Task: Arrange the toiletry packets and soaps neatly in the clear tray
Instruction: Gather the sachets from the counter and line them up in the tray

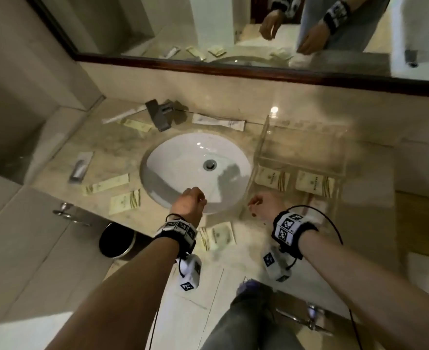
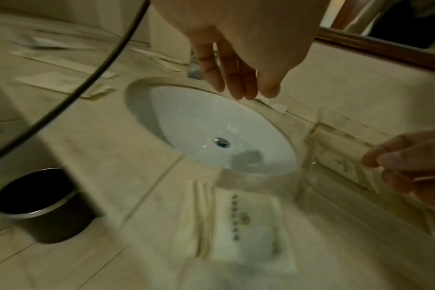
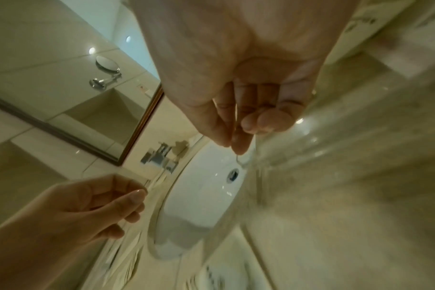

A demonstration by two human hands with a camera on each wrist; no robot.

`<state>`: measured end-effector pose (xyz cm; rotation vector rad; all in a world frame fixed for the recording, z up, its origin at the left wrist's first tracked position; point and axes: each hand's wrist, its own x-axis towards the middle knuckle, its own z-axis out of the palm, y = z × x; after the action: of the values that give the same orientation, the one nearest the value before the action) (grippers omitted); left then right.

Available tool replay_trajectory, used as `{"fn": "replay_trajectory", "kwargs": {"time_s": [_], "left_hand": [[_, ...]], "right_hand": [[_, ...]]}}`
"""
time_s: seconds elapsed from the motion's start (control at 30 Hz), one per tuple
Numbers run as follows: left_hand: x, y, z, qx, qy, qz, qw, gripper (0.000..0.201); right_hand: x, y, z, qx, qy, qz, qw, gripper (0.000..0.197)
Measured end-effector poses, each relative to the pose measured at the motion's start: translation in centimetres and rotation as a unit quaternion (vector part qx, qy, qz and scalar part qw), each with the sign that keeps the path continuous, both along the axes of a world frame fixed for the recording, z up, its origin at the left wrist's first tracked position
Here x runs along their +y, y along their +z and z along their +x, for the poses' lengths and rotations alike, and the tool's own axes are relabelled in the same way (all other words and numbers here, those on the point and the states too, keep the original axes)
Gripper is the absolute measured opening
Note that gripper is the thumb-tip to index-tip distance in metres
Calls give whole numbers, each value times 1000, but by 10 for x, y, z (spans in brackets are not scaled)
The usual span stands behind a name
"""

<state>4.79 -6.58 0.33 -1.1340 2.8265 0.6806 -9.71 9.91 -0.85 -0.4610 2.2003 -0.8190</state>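
Observation:
The clear tray [image 1: 304, 147] stands on the counter right of the sink, with two cream packets [image 1: 271, 178] [image 1: 314, 184] lying side by side in its near part. My right hand [image 1: 261, 204] hovers at the tray's near left corner with loosely curled fingers [image 3: 236, 137] and nothing in it. My left hand [image 1: 192, 199] hangs over the sink's near rim, fingers [image 2: 236, 78] relaxed and empty. A cream packet [image 1: 219, 234] lies on the counter's front edge between my wrists, blurred in the left wrist view [image 2: 246, 221]. More packets [image 1: 105, 184] [image 1: 125, 202] lie left of the sink.
The white sink [image 1: 198, 152] fills the counter's middle, with a grey tap [image 1: 158, 113] behind it. A long white packet [image 1: 218, 121] and other packets [image 1: 137, 126] lie at the back, a tube packet [image 1: 81, 166] at far left. A dark bin [image 1: 117, 239] stands below.

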Motion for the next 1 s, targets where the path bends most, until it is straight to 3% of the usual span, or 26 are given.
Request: {"fn": "replay_trajectory", "kwargs": {"time_s": [0.2, 0.3, 0.43, 0.6, 0.73, 0.83, 0.9, 0.93, 1.0], "left_hand": [[5, -29, 70, -92, 85, 72, 990, 24], [9, -50, 75, -144, 133, 144, 970, 33], [10, -66, 63, -128, 211, 243, 938, 27], [-3, -76, 46, -117, 212, 349, 905, 27], [-20, -85, 36, -91, 211, 406, 884, 22], [-26, -84, 37, -50, 219, 498, 838, 35], [-30, -97, 40, -33, 220, 539, 812, 58], [-30, -99, 42, -25, 212, 559, 801, 57], [-29, -84, 41, -22, 183, 560, 808, 25]], "right_hand": [[-10, -15, 59, 6, 50, 74, 996, 14], [-20, -29, 72, -22, 38, 125, 991, 17], [-34, -40, 79, -15, 43, 167, 985, 16], [-47, -70, 84, -53, 13, 134, 989, 9], [-47, -53, 87, -75, -36, 97, 992, 14], [-38, -55, 91, -112, -79, 24, 990, 22], [-33, -58, 91, -142, -125, -18, 982, 32], [-32, -56, 90, -166, -151, -41, 974, 33], [-34, -44, 90, -208, -159, -56, 963, 19]]}}
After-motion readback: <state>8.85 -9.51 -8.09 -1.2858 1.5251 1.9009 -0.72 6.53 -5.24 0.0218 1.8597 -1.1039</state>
